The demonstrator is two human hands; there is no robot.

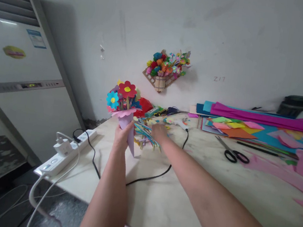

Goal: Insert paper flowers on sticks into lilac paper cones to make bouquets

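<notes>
My left hand [121, 135] is wrapped round a lilac paper cone [130, 140] that stands upright just over the table. Out of its scalloped pink rim rises a bunch of paper flowers [127, 89], red and blue ones in front with yellow centres. To the right, my right hand [159, 132] reaches into a loose pile of paper flowers on thin stems [147, 133]. Its fingers are closed down among the stems, and what they grip is hidden. A white glue gun [180, 124] lies just beyond that hand.
Black-handled scissors [234, 155], coloured paper sheets [231, 126] and a magenta roll [263, 117] lie to the right. A power strip [64, 154] sits at the table's left edge, and a black cord [156, 177] crosses the tabletop. A flower basket [160, 83] hangs on the wall.
</notes>
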